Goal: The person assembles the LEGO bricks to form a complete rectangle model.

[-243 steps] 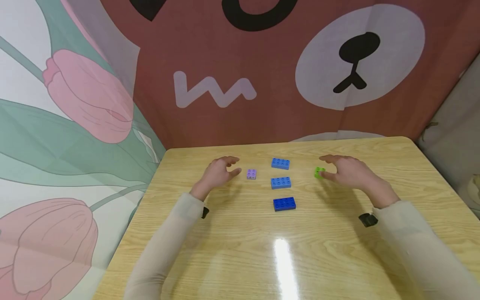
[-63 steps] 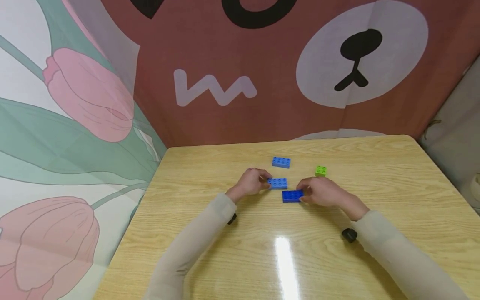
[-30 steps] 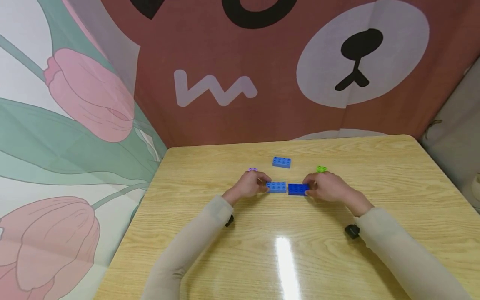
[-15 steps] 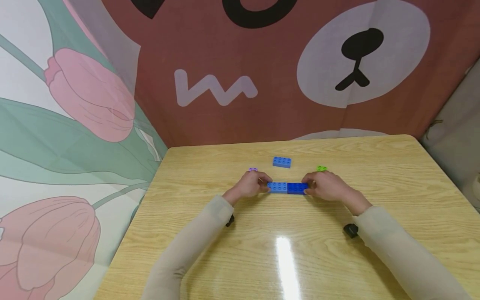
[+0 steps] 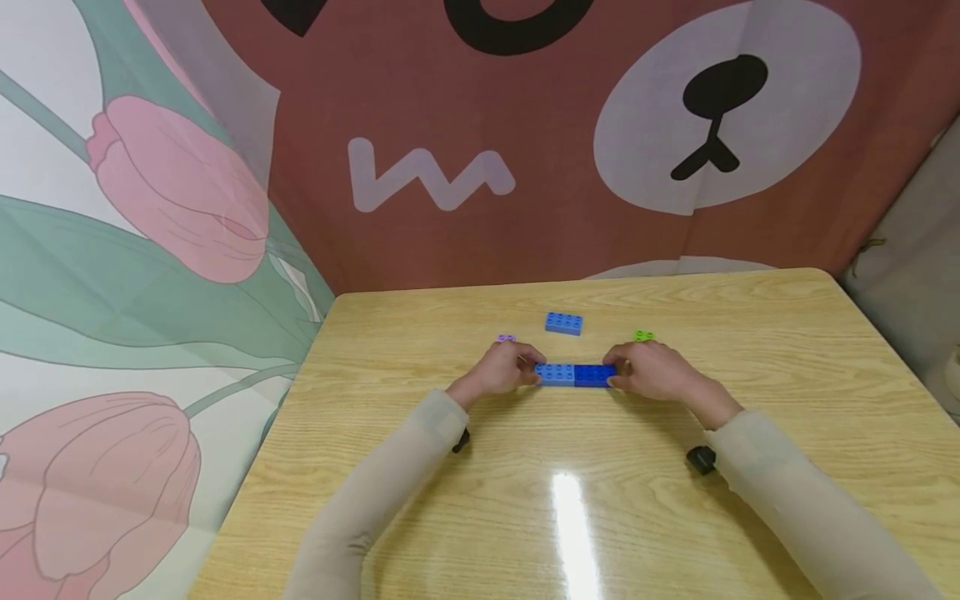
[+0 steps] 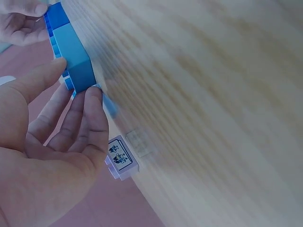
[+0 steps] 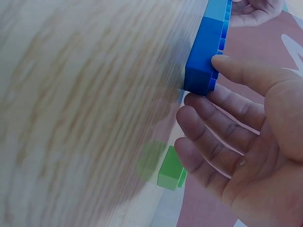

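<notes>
Two eight-stud toy bricks lie end to end on the table, touching in one straight row. The left one is a light blue brick (image 5: 555, 374), the right one a dark blue brick (image 5: 593, 376). My left hand (image 5: 501, 368) pinches the light blue brick's outer end between thumb and fingers. At the opposite end, my right hand (image 5: 651, 372) holds the dark blue brick the same way. In the left wrist view the light blue brick (image 6: 73, 56) shows its long side. The right wrist view shows the dark blue brick (image 7: 202, 56) under my thumb.
Behind the row sits another blue brick (image 5: 564, 323). A small purple brick (image 6: 122, 158) with a printed side stands beyond my left hand, and a small green brick (image 7: 171, 168) beyond my right. The wooden table (image 5: 480, 500) ends at a printed cloth behind.
Both hands have come in from the sides and taken hold of the two bricks. The dark blue brick has moved back and right, then left against the light blue one, closing the gap.
</notes>
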